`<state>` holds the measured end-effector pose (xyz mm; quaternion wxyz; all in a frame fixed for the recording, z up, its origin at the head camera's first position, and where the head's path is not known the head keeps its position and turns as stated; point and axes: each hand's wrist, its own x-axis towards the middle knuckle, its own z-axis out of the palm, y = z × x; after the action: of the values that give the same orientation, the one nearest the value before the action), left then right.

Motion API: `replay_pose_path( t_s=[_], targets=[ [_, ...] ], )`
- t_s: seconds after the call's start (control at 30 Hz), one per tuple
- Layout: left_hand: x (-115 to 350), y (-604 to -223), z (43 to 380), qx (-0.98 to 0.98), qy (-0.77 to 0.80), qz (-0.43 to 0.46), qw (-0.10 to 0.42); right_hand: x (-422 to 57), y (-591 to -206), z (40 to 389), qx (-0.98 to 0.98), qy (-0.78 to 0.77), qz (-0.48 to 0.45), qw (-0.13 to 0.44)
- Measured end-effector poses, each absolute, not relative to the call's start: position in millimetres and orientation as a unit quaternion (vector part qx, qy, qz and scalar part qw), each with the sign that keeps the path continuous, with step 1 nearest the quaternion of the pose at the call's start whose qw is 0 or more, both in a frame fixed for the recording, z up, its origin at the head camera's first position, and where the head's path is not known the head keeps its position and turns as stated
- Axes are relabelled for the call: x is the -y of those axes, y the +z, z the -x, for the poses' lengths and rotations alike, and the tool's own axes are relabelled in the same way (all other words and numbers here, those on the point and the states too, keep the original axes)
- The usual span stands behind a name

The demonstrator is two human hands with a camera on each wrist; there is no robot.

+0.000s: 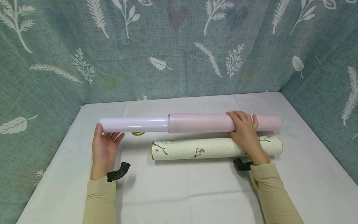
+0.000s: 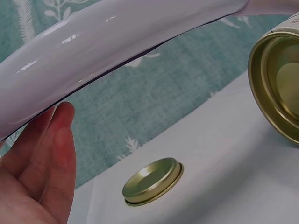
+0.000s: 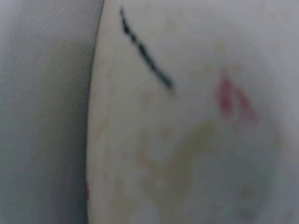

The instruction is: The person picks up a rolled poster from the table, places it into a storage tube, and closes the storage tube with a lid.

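A glossy white roll [image 1: 134, 124] sticks out of the left end of a pink tube [image 1: 199, 123]; its other end is hidden inside. At the white roll's left end, my left hand [image 1: 105, 149] holds it, thumb at the end and fingers underneath. In the left wrist view, fingertips [image 2: 65, 112] meet the roll's lower side. My right hand [image 1: 246, 135] grips the pink tube from above, right of its middle. Under that wrist lies a cream tube with a blossom print [image 1: 193, 149], which fills much of the right wrist view.
A round gold lid [image 2: 152, 182] lies on the white tablecloth [image 1: 179, 193] below the white roll. The cream tube's left end shows a recessed gold metal end [image 2: 280, 88]. Behind the table hangs a green leaf-patterned curtain [image 1: 179, 62].
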<state>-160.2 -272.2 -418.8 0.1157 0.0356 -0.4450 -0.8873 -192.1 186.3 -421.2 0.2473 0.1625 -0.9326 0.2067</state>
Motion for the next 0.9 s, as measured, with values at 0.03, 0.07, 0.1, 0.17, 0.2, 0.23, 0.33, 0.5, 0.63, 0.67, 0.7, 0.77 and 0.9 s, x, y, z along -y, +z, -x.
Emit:
replay_pose_path(
  t_s=[0.03,0.07,0.1,0.17,0.2,0.23,0.33,0.5,0.63,0.67,0.7,0.77,0.9],
  targets=[
    [272.2,-418.2,160.3,0.448,-0.886,-0.037,0.117,-186.0,-420.7,192.3,0.933,0.207,-0.163,0.246],
    [272.2,-417.8,160.2,0.449,-0.885,-0.036,0.117,-185.8,-420.3,192.5,0.933,0.206,-0.162,0.245],
    [272.5,-417.5,160.1,0.446,-0.887,-0.036,0.117,-185.4,-419.8,192.7,0.933,0.205,-0.163,0.245],
    [272.7,-417.1,159.5,0.449,-0.885,-0.033,0.117,-184.8,-418.6,192.9,0.934,0.203,-0.164,0.245],
    [272.7,-416.8,159.2,0.453,-0.883,-0.032,0.117,-184.5,-418.1,193.1,0.934,0.202,-0.164,0.245],
    [272.7,-416.8,159.4,0.453,-0.883,-0.030,0.117,-184.4,-417.7,193.3,0.934,0.202,-0.164,0.245],
    [272.6,-416.7,159.4,0.458,-0.881,-0.025,0.117,-183.8,-416.3,193.8,0.934,0.200,-0.164,0.245],
    [271.3,-417.8,161.1,0.464,-0.878,-0.020,0.114,-183.8,-416.0,192.5,0.935,0.204,-0.160,0.242],
    [269.5,-418.5,161.3,0.475,-0.873,-0.017,0.107,-184.8,-418.3,190.4,0.935,0.208,-0.157,0.239],
    [269.4,-418.7,161.2,0.478,-0.872,-0.017,0.106,-184.9,-418.7,190.2,0.935,0.208,-0.157,0.239],
    [269.1,-419.0,161.3,0.480,-0.871,-0.018,0.107,-184.9,-419.1,190.3,0.935,0.208,-0.158,0.239],
    [268.8,-419.5,161.3,0.482,-0.870,-0.017,0.104,-184.7,-419.5,190.4,0.935,0.208,-0.159,0.240],
    [268.0,-419.3,161.3,0.479,-0.872,-0.013,0.100,-184.3,-420.1,190.4,0.934,0.208,-0.161,0.243]
  ],
)
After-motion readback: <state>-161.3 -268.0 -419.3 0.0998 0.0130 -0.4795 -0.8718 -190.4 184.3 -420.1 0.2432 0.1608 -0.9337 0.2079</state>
